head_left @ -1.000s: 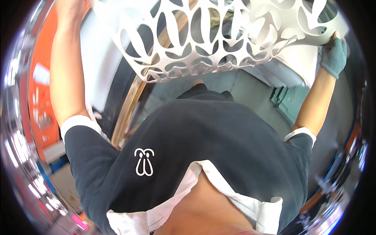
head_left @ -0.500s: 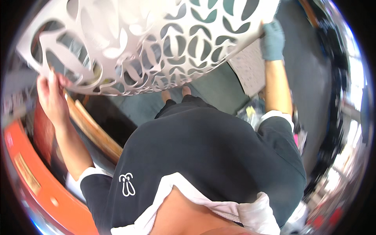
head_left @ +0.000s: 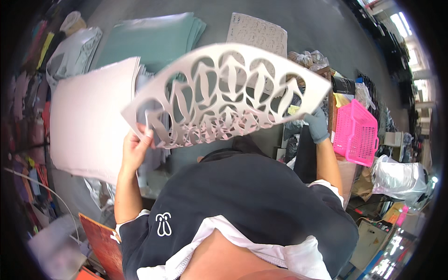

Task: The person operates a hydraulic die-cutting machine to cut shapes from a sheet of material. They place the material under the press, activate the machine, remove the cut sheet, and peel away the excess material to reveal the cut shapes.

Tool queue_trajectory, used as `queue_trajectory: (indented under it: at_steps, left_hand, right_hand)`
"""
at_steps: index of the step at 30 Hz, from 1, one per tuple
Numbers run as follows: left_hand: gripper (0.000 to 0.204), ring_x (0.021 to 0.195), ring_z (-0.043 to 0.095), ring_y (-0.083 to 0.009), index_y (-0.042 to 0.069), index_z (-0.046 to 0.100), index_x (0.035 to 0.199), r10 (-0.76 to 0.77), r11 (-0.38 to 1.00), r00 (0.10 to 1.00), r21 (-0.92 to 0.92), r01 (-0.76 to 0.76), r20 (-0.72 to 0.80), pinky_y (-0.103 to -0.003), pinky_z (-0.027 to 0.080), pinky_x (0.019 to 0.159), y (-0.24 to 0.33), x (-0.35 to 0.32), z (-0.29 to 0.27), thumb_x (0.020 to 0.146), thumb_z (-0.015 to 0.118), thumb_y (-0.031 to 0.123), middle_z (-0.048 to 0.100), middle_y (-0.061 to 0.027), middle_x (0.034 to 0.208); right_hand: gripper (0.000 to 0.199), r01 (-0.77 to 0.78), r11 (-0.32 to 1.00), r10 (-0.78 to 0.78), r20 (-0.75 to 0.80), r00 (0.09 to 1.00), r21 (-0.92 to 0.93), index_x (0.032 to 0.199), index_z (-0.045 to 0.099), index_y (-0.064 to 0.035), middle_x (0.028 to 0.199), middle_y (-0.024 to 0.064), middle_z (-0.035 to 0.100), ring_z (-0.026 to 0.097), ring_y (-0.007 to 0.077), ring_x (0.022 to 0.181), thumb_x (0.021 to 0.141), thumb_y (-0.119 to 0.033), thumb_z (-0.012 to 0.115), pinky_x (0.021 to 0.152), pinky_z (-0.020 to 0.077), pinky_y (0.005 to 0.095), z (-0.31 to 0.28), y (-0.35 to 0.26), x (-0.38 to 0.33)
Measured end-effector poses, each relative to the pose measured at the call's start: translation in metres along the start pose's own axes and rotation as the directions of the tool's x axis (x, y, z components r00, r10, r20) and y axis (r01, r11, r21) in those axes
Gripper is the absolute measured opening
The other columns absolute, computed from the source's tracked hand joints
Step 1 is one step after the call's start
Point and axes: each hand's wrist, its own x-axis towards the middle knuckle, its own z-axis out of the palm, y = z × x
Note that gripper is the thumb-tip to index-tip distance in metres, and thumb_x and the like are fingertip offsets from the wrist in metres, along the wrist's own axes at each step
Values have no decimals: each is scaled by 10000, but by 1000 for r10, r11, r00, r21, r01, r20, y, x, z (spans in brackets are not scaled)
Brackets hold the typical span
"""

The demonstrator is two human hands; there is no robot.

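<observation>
A white flat panel cut through with leaf-shaped openings [head_left: 224, 93] is held up between both hands: the bare left hand [head_left: 136, 147] grips its near left corner, the grey-gloved right hand [head_left: 318, 126] its right edge. Beyond it lie a stack of white sheets [head_left: 91, 116] at left, pale green sheets [head_left: 154, 39] farther off, and a pink plastic basket [head_left: 357, 133] at right.

The cut-out panel [head_left: 224, 93] between the hands looks like matt white foam board, smooth. The right hand [head_left: 318, 126] wears a grey cloth glove; beside it stands a glossy pink plastic basket [head_left: 357, 133]. Left of the bare left hand [head_left: 135, 149] lies a stack of matt pale sheets [head_left: 88, 126].
</observation>
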Motion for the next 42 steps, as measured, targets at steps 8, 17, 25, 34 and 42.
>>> queue_trajectory:
  at_steps: [8,17,25,34,42]
  left_hand:
    - [235,640,577,-182,17,618,914,36,802,984,583,-132,174,-300,464,626,4,167,72,923,562,245,591,-82,663]
    - [440,615,481,-145,63,710,745,166,559,953,772,-303,254,-316,407,603,186,555,133,891,548,446,567,-58,613]
    - [423,582,532,-72,50,612,921,317,733,915,547,-404,251,-196,404,526,309,626,180,842,600,466,579,-20,668]
    - [498,1208,440,-330,163,514,1249,-271,219,746,793,-568,609,-435,430,956,-63,535,199,776,663,208,381,-172,1365]
    - [477,1051,576,-336,117,571,1195,-805,450,397,890,-77,441,-415,468,867,-227,258,129,791,643,362,623,-158,1111]
  right_hand:
    - [264,-187,982,180,-153,972,-38,869,644,3,777,47,620,563,147,691,616,11,568,622,450,279,-92,91,114]
    - [166,244,792,-443,-253,860,-559,825,665,-19,698,87,610,569,170,643,749,-149,595,574,458,323,-252,-61,500]
    - [194,406,362,-758,-12,652,-839,971,664,-15,921,37,647,606,157,830,832,-109,568,737,491,295,-406,-171,518]
    - [267,-55,638,-272,-291,917,-768,934,685,-42,925,87,667,616,202,862,885,-232,503,817,468,327,-321,153,382]
    - [291,-210,216,916,124,381,-954,902,694,-53,932,141,669,642,279,845,853,-254,489,758,498,382,-207,347,28]
